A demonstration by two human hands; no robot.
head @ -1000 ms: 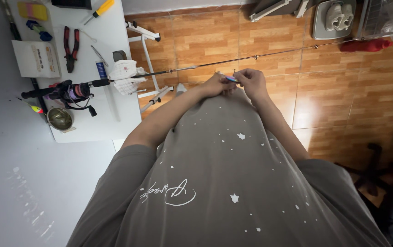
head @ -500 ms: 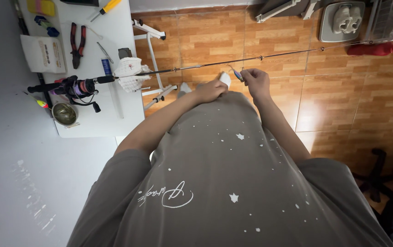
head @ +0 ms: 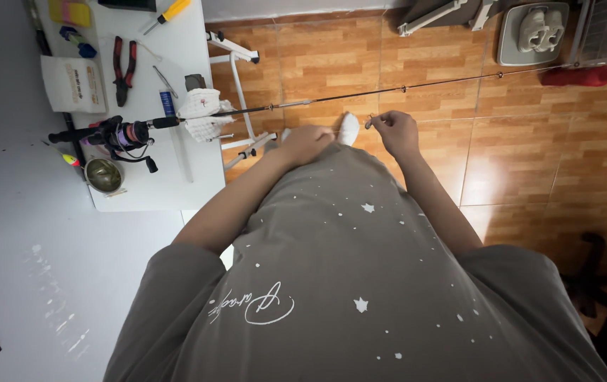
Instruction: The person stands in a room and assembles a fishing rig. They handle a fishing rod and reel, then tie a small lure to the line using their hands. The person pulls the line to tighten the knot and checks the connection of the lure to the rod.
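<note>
I look down over my grey shirt at both hands held above the tiled floor. My left hand (head: pixel 307 145) is curled into a fist. My right hand (head: pixel 395 131) pinches a small metal piece (head: pixel 369 122) between thumb and finger. A thin line seems to stretch between the two hands. Just beyond them a black fishing rod (head: pixel 331 95) runs from its reel (head: pixel 123 134) on the white table (head: pixel 190 177) out over the floor to the right. The rod rests on a white cloth (head: pixel 204 113). My white-socked foot (head: pixel 349 129) shows between the hands.
On the table lie red-handled pliers (head: pixel 123 60), a yellow screwdriver (head: pixel 165 14), a white box (head: pixel 73 83) and a small metal bowl (head: pixel 103 175). A red object (head: pixel 582 76) and a grey device (head: pixel 533 32) sit on the floor at the far right.
My hands were together on a small blue item; they have since drawn apart, the right one moving right. The blue item is out of sight.
</note>
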